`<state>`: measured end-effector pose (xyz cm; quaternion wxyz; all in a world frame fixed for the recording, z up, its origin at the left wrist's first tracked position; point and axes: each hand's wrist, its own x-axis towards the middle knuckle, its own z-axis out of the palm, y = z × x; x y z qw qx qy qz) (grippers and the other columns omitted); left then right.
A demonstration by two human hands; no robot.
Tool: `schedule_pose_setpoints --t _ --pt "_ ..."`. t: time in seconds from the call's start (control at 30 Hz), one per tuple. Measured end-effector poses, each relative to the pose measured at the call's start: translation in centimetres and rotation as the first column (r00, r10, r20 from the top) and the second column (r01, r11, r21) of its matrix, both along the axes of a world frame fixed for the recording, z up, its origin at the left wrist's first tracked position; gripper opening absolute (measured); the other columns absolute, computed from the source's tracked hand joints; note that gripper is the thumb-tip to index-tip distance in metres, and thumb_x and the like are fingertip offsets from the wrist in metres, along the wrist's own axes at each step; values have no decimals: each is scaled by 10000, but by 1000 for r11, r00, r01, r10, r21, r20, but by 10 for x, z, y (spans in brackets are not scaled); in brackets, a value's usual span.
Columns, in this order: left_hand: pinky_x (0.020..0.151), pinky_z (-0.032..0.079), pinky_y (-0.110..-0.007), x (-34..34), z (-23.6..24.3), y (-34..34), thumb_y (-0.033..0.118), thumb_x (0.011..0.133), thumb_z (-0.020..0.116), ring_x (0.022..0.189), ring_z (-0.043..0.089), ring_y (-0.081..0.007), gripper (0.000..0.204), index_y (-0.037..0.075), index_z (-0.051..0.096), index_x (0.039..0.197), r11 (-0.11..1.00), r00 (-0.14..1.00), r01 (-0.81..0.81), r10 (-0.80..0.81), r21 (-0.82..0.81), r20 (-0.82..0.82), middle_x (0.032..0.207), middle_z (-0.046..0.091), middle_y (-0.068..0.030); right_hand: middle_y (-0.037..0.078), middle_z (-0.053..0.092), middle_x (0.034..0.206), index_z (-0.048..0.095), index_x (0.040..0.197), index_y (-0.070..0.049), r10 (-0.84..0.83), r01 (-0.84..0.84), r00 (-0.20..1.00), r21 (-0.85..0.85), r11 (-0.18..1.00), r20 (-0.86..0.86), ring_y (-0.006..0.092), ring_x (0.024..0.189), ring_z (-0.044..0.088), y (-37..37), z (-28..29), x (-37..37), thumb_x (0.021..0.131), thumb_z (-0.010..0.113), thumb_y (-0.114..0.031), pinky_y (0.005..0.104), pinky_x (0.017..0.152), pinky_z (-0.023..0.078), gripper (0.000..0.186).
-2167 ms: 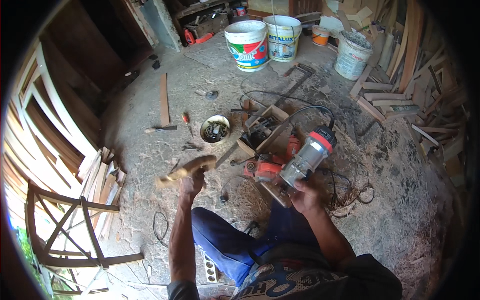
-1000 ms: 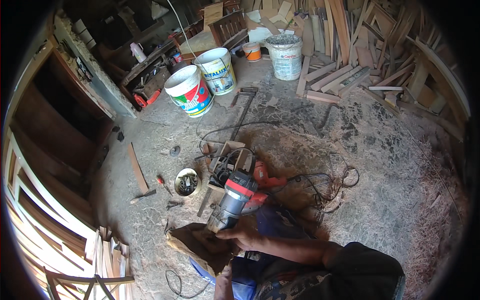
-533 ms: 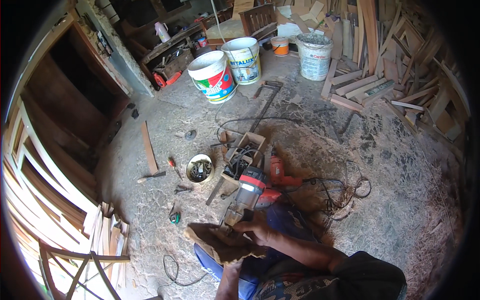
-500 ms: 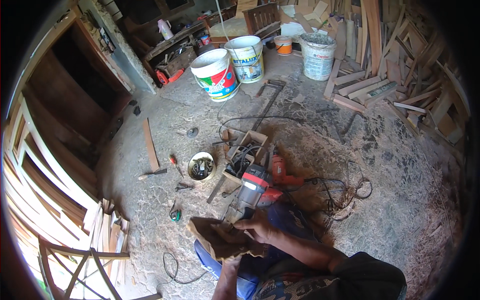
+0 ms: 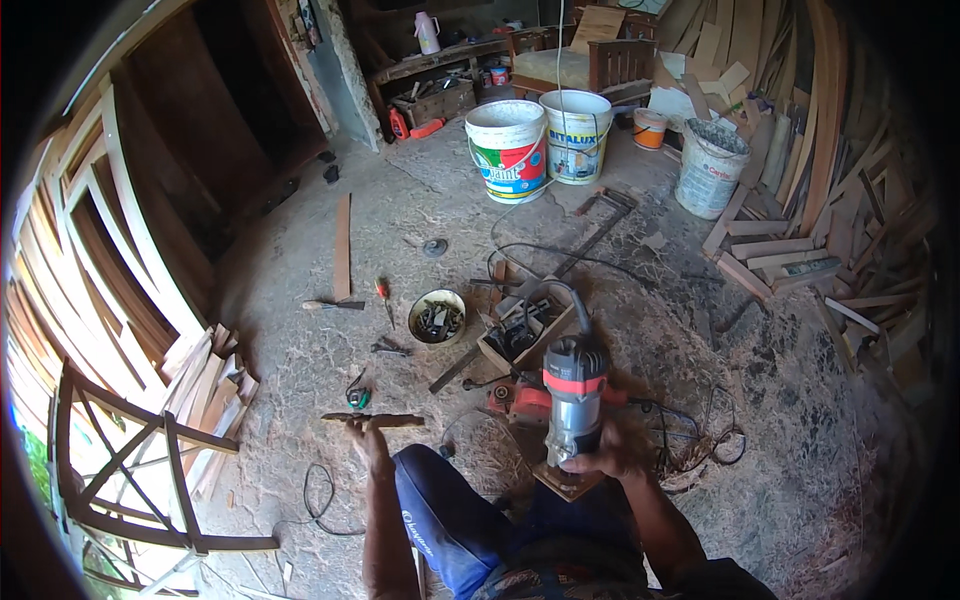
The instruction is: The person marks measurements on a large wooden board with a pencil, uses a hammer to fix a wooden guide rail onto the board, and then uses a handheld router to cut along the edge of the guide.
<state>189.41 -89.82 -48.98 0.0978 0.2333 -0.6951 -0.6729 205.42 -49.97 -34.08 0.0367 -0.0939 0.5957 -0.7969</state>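
My right hand [image 5: 610,455] grips a trim router [image 5: 577,400] with a grey body, a red band and a black top. The router stands upright over my lap, and its square base [image 5: 568,486] points down. On my left, my left hand [image 5: 372,447] holds a thin brown wavy-edged piece [image 5: 395,421], seen nearly edge-on. It looks like wood, though I cannot be sure. The two hands are well apart. Behind the router lies a red power tool [image 5: 522,400], partly hidden by it.
A wooden tool box [image 5: 508,358], a bowl of metal bits [image 5: 437,318], a green tape measure [image 5: 357,392], a screwdriver [image 5: 384,292] and a chisel [image 5: 332,304] lie ahead. Buckets [image 5: 505,150] stand farther off. Cut timber [image 5: 775,250] is heaped right; wooden frames [image 5: 150,440] lean left.
My hands have parted. The right hand has swung the router rightward and upright, away from the brown piece. The left hand has carried that piece left and turned it edge-on. The view has shifted.
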Motion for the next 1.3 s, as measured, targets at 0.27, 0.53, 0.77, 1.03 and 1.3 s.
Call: schedule_pose_setpoints --t 0.27,0.53,0.77,1.03,1.3 --pt "1069 402 -476 -74 92 277 306 817 787 1258 512 -444 720 57 462 1410 483 482 605 -855 -633 -191 1327 557 -279 170 635 1149 451 1352 -21 42 -36 999 -178 983 30 291 1059 661 9 20 43 661 907 -240 422 900 562 856" --pt "810 516 -493 -164 94 194 383 990 553 963 661 -455 338 73 664 1064 775 856 231 -449 -588 -256 995 695 -247 248 536 1218 274 1453 -24 -316 19 807 -513 858 -499 413 1103 632 91 90 75 612 886 -27 530 960 553 1041" --pt "558 547 -249 -77 328 257 347 1048 550 607 666 -109 390 -32 616 986 593 468 723 -798 -354 -379 797 715 -101 256 493 1391 235 1537 -17 -546 378 771 -454 807 -328 341 1113 638 91 52 52 665 827 -135 438 954 542 1060" --pt "528 547 -279 24 363 345 370 1037 558 596 678 -155 410 -33 615 986 132 116 990 -965 -54 -234 736 674 -91 309 428 1431 230 1492 71 -210 26 949 -606 795 -235 359 1183 614 43 42 -15 677 813 -195 460 1025 519 1036" --pt "453 472 -270 37 187 268 843 909 154 541 612 -146 987 -1 667 876 381 373 911 -925 158 75 667 641 -74 224 372 1387 224 1513 -7 -115 -232 915 -739 633 -386 395 1243 516 43 65 -4 832 786 -277 501 1083 419 923"
